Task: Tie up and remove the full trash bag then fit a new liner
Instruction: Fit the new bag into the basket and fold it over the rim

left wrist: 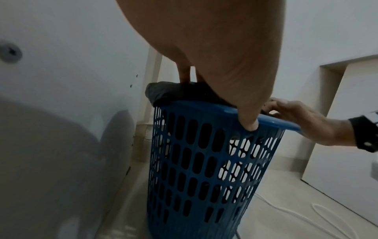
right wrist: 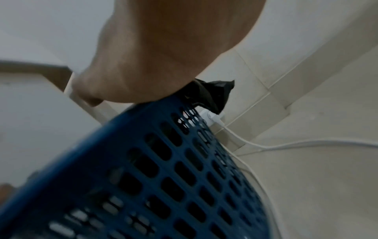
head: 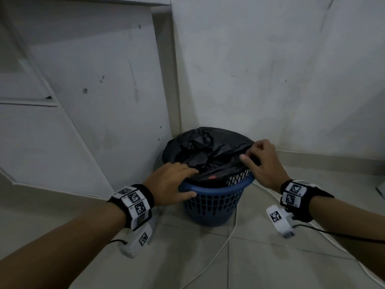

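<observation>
A blue perforated bin (head: 214, 203) stands on the floor in a corner, lined with a black trash bag (head: 208, 151) whose crumpled top bulges above the rim. My left hand (head: 179, 184) clasps the near-left rim, thumb outside, fingers lying over onto the bag. In the left wrist view the thumb (left wrist: 249, 127) presses the bin (left wrist: 204, 169) just under its rim, beside the bag (left wrist: 169, 93). My right hand (head: 258, 159) pinches the bag's edge at the right rim; it also shows in the left wrist view (left wrist: 296, 119). The right wrist view shows the palm (right wrist: 163, 56), the bin (right wrist: 163, 169) and a bag corner (right wrist: 212, 95).
A white panel (head: 93, 101) stands close to the bin's left and a white wall (head: 270, 80) is behind it. A white cable (head: 229, 236) runs over the tiled floor past the bin to a plug (right wrist: 212, 118) at the wall's foot.
</observation>
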